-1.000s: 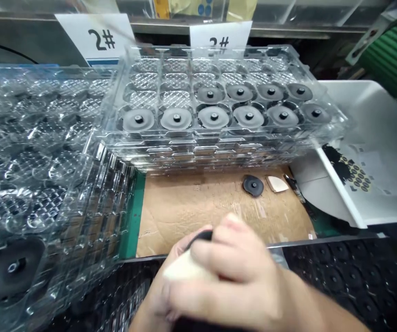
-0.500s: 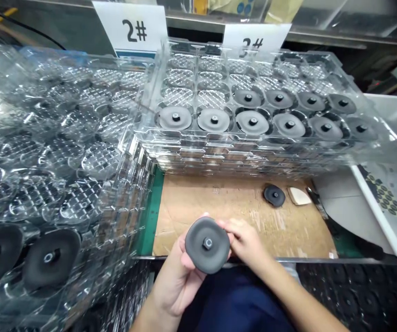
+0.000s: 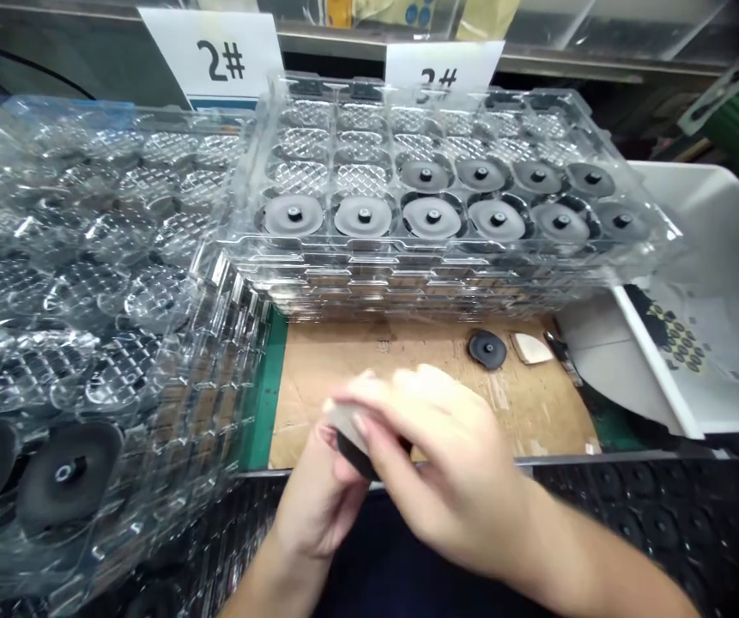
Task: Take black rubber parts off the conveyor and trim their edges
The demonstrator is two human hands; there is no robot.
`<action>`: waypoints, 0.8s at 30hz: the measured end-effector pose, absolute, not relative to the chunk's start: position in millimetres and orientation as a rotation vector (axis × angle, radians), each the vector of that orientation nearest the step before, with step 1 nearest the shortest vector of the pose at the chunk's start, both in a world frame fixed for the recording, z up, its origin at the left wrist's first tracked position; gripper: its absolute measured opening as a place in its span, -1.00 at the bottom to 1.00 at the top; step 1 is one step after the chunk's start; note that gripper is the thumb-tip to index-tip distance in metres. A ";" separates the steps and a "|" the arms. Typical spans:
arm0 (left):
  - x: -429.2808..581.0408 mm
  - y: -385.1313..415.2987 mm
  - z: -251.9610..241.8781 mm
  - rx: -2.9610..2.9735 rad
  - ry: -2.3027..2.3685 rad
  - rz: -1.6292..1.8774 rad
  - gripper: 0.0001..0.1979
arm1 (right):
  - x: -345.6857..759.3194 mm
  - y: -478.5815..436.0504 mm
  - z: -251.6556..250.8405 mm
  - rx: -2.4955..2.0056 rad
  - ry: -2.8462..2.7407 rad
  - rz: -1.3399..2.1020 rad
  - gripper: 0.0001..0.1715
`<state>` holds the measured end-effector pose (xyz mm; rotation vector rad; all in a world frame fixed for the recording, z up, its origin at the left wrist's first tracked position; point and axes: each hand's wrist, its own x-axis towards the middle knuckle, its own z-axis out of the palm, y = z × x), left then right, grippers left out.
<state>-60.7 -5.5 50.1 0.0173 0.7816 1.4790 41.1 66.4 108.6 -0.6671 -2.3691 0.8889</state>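
Observation:
My left hand (image 3: 321,493) is closed around the lower left side of a black rounded disc (image 3: 357,459), now tilted and mostly covered. Over its top and right reaches my right hand (image 3: 446,463), slightly blurred, with fingers bent onto the disc and the thumb along its face. A light grey patch shows on the disc under the fingertips; I cannot tell whether it is glare or a separate piece. Beyond the hands, another black disc with a central stud (image 3: 487,349) lies on a cardboard sheet (image 3: 318,360), beside a pale wedge-shaped pad (image 3: 532,348).
A stack of clear plastic trays (image 3: 408,257) at the back holds black discs in its two nearer rows. More clear trays (image 3: 86,283) stand at left, with discs in the nearest pockets. At right is a white bin (image 3: 697,343). Paper signs (image 3: 221,60) stand behind.
My right hand has come over the disc from its right edge and grips across it. The disc has tilted from facing the camera. The view has shifted slightly to the right.

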 end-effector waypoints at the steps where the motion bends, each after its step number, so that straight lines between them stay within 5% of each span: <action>1: -58.3 -4.3 52.6 0.007 0.776 1.464 -0.63 | 42.5 66.8 109.2 -0.661 -2.335 0.831 -0.72; 6: -50.8 0.8 56.9 0.065 0.685 1.433 -0.57 | 78.9 65.1 112.3 -0.518 -2.402 1.057 -0.71; 13: -27.1 7.1 58.2 0.092 0.741 1.409 -0.44 | 119.8 80.1 102.0 -0.875 -2.346 0.851 -0.63; 24: -20.4 20.4 60.1 0.048 0.658 1.280 -0.41 | 172.6 71.1 39.0 -1.459 -1.757 1.284 -0.75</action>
